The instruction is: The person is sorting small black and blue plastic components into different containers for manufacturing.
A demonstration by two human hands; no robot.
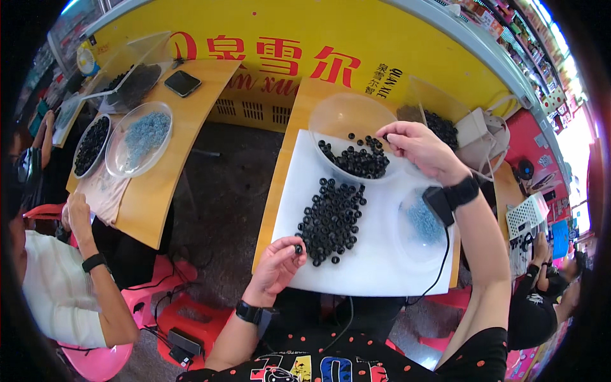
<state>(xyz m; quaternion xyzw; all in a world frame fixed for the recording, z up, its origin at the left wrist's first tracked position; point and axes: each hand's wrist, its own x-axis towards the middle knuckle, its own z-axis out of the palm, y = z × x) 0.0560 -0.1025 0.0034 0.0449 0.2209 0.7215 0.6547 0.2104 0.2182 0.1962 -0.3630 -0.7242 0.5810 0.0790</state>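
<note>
Between the thumb and fingers of my left hand [273, 268] is a small black ring-like piece [298, 249], at the near left of a loose pile of black ring-like pieces [330, 219]. The pile lies spread on a white board [382, 261]. My right hand [425, 149] is raised over the right rim of a clear plastic bowl [344, 109], its thumb and fingertips pinched on a small dark piece [386, 137]. More black ring-like pieces [356, 160] fill the near part of this bowl. By my right wrist, a clear round dish holds small blue-grey pieces [425, 219].
A black cable [439, 267] hangs from my right wrist device across the board. Behind stand a tub of black pieces [440, 129] and a white bag [480, 140]. At left, a co-worker [70, 280] sits by another table with bowls and a phone [182, 83]. A red stool [191, 325] stands between.
</note>
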